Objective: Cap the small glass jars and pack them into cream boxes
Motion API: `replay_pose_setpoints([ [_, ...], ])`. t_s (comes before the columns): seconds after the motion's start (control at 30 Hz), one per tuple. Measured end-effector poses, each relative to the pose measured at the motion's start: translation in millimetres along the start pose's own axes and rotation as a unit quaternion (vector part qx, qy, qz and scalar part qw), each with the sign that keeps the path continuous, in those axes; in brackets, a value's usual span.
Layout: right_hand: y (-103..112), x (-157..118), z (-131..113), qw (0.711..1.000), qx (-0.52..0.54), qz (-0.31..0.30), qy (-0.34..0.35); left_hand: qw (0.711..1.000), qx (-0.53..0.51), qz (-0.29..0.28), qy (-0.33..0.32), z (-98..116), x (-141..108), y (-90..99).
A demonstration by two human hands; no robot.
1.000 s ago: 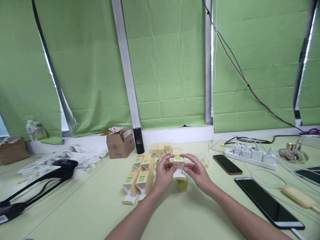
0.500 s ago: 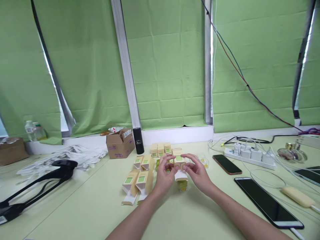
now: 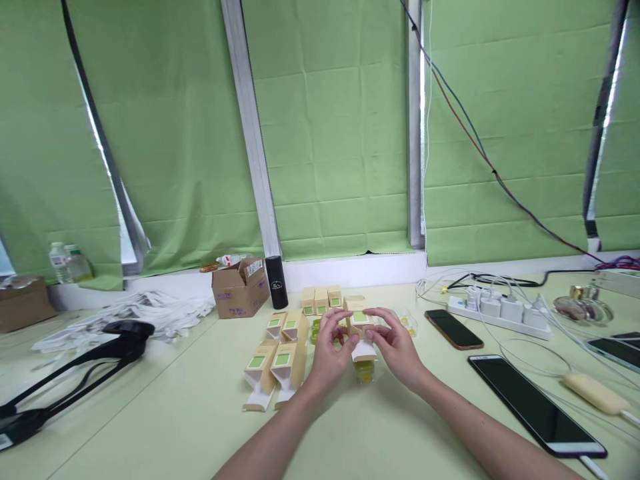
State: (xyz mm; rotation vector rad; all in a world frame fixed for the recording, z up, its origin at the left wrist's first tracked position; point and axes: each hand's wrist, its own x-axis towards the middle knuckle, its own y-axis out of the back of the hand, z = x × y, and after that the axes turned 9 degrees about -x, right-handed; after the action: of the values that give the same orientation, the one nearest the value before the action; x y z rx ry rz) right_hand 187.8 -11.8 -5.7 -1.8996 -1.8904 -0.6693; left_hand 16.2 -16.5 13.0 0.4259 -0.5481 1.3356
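Between my left hand [image 3: 333, 347] and my right hand [image 3: 395, 343] is a small cream carton [image 3: 359, 319] with a green window. Fingers of both hands curl around its sides, thumbs near its lower front edge, where a white flap [image 3: 363, 351] hangs open. Just below the flap lies a clear plastic pack with yellow-green contents [image 3: 365, 372]. Left of my left hand stand cartons of the same kind; the nearest carton [image 3: 284, 360] has its flap open toward me. Green items [image 3: 315, 329] show partly behind my left hand.
Farther back stand several closed cartons [image 3: 321, 300], a brown cardboard box [image 3: 241, 288] and a black cylinder [image 3: 277, 283]. To the right lie a phone [image 3: 454, 329], a larger phone [image 3: 535, 403], a power strip [image 3: 500, 317] and cables. A black strap-like device [image 3: 95, 357] is at left.
My thumbs have shifted slightly on the held carton, and its flap sits a little differently. Otherwise the scene is nearly the same.
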Motion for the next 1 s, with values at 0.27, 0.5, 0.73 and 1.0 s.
replay_pose_setpoints([
  [0.27,1.4,2.1,-5.6,1.000,0.015,0.022,-0.017,0.991,-0.074,-0.110,0.000,-7.9,0.8,11.3],
  [0.5,2.4,1.8,-2.9,1.000,0.006,0.028,-0.013,0.989,-0.056,-0.139,0.001,-9.5,-0.9,10.5],
  [0.73,-0.6,0.0,-2.1,1.000,0.003,0.018,-0.006,0.995,-0.038,-0.088,0.000,-11.6,-0.9,6.4],
  [1.0,-0.4,-2.4,-2.2,1.000,-0.004,-0.009,0.023,0.999,-0.044,-0.028,0.007,-11.2,0.6,2.9],
])
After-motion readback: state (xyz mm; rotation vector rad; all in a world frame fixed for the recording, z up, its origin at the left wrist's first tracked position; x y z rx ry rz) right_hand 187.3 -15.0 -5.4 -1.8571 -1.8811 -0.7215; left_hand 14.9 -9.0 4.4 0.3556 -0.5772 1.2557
